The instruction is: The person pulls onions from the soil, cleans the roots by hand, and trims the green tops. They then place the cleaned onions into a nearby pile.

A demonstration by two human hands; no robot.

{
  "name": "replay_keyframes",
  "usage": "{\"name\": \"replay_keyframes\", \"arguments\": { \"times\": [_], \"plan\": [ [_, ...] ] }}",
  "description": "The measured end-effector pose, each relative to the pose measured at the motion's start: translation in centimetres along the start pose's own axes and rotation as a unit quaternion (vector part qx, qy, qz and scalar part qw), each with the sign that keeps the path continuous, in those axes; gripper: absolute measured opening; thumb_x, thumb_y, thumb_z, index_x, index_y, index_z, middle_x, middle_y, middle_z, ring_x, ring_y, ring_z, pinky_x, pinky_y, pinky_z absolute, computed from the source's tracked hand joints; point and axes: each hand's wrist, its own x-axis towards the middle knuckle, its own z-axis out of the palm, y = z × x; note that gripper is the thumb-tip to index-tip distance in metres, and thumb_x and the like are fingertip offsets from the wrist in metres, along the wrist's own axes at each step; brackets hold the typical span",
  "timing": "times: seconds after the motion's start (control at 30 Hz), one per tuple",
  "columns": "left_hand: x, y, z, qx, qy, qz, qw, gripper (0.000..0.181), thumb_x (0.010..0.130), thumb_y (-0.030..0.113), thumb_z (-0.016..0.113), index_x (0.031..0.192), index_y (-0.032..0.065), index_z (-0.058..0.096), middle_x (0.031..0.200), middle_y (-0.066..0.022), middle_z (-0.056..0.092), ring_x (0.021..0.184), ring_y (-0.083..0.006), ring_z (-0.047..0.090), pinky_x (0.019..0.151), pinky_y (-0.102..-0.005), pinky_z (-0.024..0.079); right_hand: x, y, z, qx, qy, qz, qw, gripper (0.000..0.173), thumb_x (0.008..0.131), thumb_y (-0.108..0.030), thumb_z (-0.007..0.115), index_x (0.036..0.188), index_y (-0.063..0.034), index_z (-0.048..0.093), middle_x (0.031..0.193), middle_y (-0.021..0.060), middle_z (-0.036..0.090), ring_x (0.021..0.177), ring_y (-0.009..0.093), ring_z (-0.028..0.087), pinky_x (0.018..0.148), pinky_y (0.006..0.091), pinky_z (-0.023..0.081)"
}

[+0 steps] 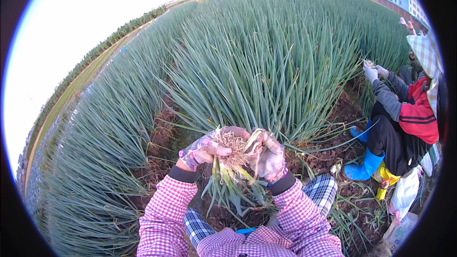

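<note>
A bunch of green onions (pixel 232 150) is held upside down in front of my chest, its tangle of pale roots upward and its green leaves (pixel 234 189) hanging towards the soil. My left hand (pixel 205 151), in a soiled flowered glove, grips the bunch just below the roots, thumb across the front. Beside the roots, my right hand (pixel 269 155), in a matching glove, pinches a pale stem or strip of leaf sheath (pixel 252 140) between thumb and fingers. Whether that strip is still joined to the bunch I cannot tell.
Tall green onion plants (pixel 264 60) stand in dense rows ahead and to the left. At right a co-worker (pixel 400 114) in blue boots (pixel 367 166) sits holding a root bunch. White sacks (pixel 403 192) and loose leaves (pixel 348 217) lie on the ground there.
</note>
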Motion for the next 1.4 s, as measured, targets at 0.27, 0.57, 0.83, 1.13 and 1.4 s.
{"name": "replay_keyframes", "arguments": {
  "times": [0.27,0.57,0.83,1.13,1.4],
  "plan": [
    [-3.2,-1.3,-5.6,-0.121,0.131,0.063,0.982,0.064,0.062,0.015,0.073,0.117,-0.0034,0.048,0.103,-0.013,0.059,0.088,-0.0248,0.061,0.076,-0.0402,0.053,-5.1,-7.2,-3.5,-0.035,-0.064,-0.176,0.982,0.02,0.082,-0.024,0.062,0.081,-0.008,0.051,0.074,-0.0014,0.051,0.064,0.01,0.048,0.055,0.0248,0.043],
    [-1.4,-0.1,-4.6,-0.045,0.251,0.108,0.961,0.029,0.085,0.012,0.06,0.112,0.002,0.052,0.103,-0.0095,0.061,0.093,-0.0203,0.061,0.081,-0.0326,0.051,-3.8,2.0,-3.8,-0.391,0.101,0.116,0.907,0.021,0.085,-0.025,0.062,0.098,-0.0096,0.055,0.077,-0.0028,0.053,0.061,0.006,0.048,0.054,0.0183,0.038],
    [-1.0,-0.2,-4.0,-0.035,0.279,0.15,0.948,0.025,0.086,0.013,0.06,0.108,0.0022,0.054,0.093,-0.0081,0.062,0.083,-0.0173,0.061,0.078,-0.0307,0.052,-0.8,7.1,-3.0,-0.865,-0.066,-0.213,0.45,0.048,0.08,-0.02,0.053,0.125,-0.004,0.045,0.095,0.0155,0.057,0.076,0.026,0.062,0.061,0.0359,0.05],
    [-2.0,-0.4,-2.6,0.095,0.189,0.095,0.973,0.036,0.085,0.01,0.059,0.118,0.0027,0.05,0.113,-0.005,0.056,0.104,-0.0149,0.054,0.091,-0.0286,0.042,1.3,2.9,-1.8,0.04,0.002,-0.001,0.999,0.012,0.084,-0.015,0.057,0.09,-0.0057,0.053,0.074,0.0002,0.051,0.064,0.01,0.05,0.06,0.0246,0.045],
    [-3.7,0.7,-5.7,0.074,0.233,0.173,0.954,0.027,0.087,0.013,0.059,0.111,0.0018,0.053,0.102,-0.0074,0.061,0.091,-0.0164,0.06,0.082,-0.0305,0.049,-8.6,-7.3,-9.6,-0.144,-0.157,0.025,0.977,0.019,0.082,-0.018,0.056,0.096,-0.0057,0.052,0.059,-0.0005,0.049,0.055,0.008,0.051,0.047,0.0251,0.044]
  ]
}}
